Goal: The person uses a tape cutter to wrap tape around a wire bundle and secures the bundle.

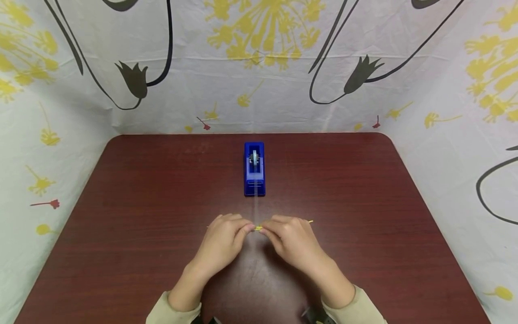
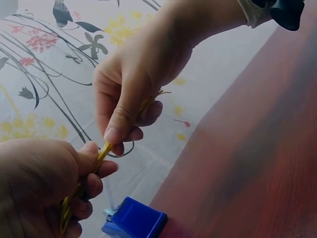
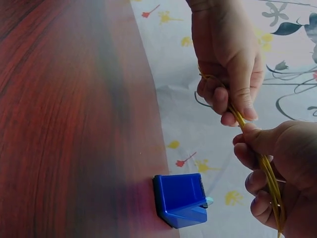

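Note:
A bundle of thin yellow strands (image 1: 257, 228) stretches between the two hands, above the front half of the table. My left hand (image 1: 222, 238) grips one part of it, thumb pressed against the curled fingers. From the other side, my right hand (image 1: 297, 238) pinches it close by, so the thumb tips nearly meet. In the right wrist view several strands (image 3: 270, 178) run down across the right fingers. Their thin ends poke out past both hands. Beyond the hands stands a blue tape dispenser (image 1: 254, 184), and a pale see-through strip (image 1: 256, 208) runs from it toward them.
The dark red wooden table (image 1: 141, 193) has rounded far corners. A white cloth (image 1: 182, 90) with yellow and grey flower prints hangs behind it and along both sides. Dark wrist gear (image 1: 317, 315) shows at the bottom edge by the sleeves.

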Motion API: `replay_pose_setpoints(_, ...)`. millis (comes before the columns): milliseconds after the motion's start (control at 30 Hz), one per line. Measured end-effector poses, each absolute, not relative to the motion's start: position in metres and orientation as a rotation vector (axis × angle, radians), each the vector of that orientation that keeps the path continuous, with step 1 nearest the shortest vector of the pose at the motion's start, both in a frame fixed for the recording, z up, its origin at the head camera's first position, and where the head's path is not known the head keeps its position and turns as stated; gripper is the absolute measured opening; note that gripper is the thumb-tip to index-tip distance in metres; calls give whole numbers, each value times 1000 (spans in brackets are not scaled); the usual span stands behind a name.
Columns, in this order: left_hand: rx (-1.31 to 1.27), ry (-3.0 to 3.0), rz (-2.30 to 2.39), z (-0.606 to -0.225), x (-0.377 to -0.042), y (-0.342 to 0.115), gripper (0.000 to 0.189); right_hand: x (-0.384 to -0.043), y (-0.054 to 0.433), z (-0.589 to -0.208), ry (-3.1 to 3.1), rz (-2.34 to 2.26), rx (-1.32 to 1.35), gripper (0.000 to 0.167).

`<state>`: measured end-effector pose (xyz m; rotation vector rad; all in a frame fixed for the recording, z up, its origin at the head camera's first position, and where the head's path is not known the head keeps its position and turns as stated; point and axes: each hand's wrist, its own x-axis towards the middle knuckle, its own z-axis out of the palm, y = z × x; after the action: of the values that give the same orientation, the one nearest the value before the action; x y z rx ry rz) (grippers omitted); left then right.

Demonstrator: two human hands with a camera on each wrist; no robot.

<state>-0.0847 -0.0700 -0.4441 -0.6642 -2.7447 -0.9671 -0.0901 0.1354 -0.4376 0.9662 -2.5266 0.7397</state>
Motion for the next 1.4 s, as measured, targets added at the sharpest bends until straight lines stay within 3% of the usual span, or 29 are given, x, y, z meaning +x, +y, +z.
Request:
replay_pose_setpoints(500,-697,-2612,-1060,-445,-85,-71,6,-92,136,-438,-2501,737,947,5)
replay_pose_setpoints(1400,-761,-2382,-901,-460,-87,-69,9,-93,136,-419,-2856,709,852,10)
